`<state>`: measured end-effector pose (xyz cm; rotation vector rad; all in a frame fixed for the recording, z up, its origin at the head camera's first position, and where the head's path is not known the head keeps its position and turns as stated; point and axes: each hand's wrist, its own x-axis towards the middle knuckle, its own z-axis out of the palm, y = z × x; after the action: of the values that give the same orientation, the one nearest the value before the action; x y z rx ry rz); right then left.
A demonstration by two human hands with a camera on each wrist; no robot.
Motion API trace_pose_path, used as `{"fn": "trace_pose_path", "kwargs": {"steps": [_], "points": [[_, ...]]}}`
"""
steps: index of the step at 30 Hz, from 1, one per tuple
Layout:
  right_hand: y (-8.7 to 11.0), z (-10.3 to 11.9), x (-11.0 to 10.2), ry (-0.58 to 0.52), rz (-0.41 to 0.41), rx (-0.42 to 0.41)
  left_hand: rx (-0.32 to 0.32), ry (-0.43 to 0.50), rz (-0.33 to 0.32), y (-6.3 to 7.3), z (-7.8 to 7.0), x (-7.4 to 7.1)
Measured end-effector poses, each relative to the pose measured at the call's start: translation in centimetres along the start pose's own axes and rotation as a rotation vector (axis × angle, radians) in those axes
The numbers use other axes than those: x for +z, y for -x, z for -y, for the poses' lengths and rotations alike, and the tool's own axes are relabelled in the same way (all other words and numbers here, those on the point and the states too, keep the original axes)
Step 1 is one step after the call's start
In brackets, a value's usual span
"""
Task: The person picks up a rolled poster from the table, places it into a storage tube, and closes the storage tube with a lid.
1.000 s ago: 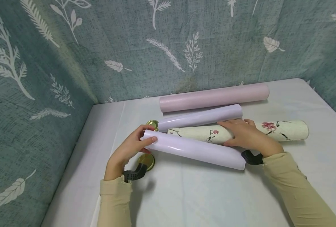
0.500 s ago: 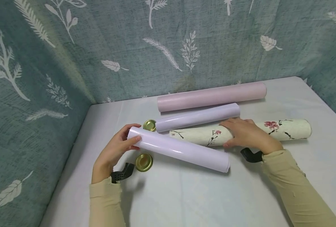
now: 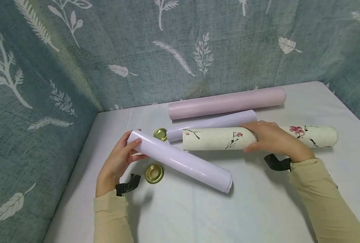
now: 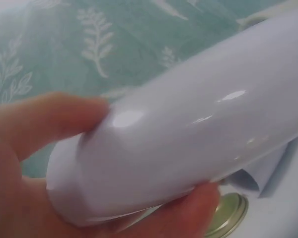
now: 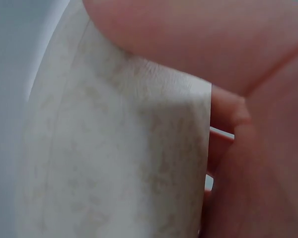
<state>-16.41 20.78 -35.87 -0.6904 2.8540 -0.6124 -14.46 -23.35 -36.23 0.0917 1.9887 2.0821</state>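
Note:
My left hand point(image 3: 117, 161) grips the upper left end of a glossy white paper roll point(image 3: 180, 161), thumb on the near side. The roll slants down to the right, its far end close over the table. In the left wrist view, the thumb and fingers wrap the end of this glossy roll point(image 4: 188, 134). My right hand point(image 3: 272, 139) holds the cream floral-patterned roll point(image 3: 211, 139) around its middle, and a shadow shows beneath its left half. The right wrist view shows the thumb across the cream roll point(image 5: 104, 148), with fingers curled behind it.
Behind the cream roll lies a second glossy white roll point(image 3: 210, 124), and a pink roll point(image 3: 227, 103) rests farther back. One gold lid point(image 3: 160, 134) sits by the second roll's left end, another gold lid point(image 3: 154, 173) nearer on the white-covered table point(image 3: 198, 216). Patterned cloth point(image 3: 180, 50) stands behind.
The left hand has drawn the glossy white roll to the left and turned it, its right end swinging nearer. The right hand has lifted the cream floral roll and shifted it slightly right.

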Motion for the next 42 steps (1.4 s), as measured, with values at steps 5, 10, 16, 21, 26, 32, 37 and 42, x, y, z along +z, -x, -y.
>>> {"fn": "trace_pose_path", "kwargs": {"steps": [5, 10, 16, 21, 26, 32, 37, 42], "points": [[0.1, -0.2, -0.2, -0.008, -0.021, -0.016, -0.005, 0.015, -0.05, 0.1, -0.1, -0.5], [0.3, -0.4, -0.5, -0.011, -0.025, -0.03, 0.018, 0.009, -0.121, 0.7, -0.8, -1.2], [0.5, -0.6, -0.8, -0.023, -0.029, -0.013, 0.072, -0.002, -0.258, 1.4, -1.6, -1.6], [0.6, -0.7, -0.9, -0.033, -0.033, -0.002, 0.078, 0.037, -0.367, 1.8, -1.6, -2.2], [0.7, -0.8, -0.9, -0.053, -0.022, 0.018, 0.088, 0.081, -0.446, 2.4, -1.5, -3.3], [0.5, -0.9, -0.7, -0.062, -0.005, 0.021, 0.136, 0.142, -0.535, 3.1, -1.5, -4.3], [0.5, -1.0, -0.7, -0.067, 0.024, 0.024, 0.163, 0.184, -0.611, 3.6, -1.5, -5.0], [0.6, -1.2, -1.0, -0.071, 0.048, 0.037, 0.199, 0.245, -0.642, 4.2, -1.4, -5.7]]}}
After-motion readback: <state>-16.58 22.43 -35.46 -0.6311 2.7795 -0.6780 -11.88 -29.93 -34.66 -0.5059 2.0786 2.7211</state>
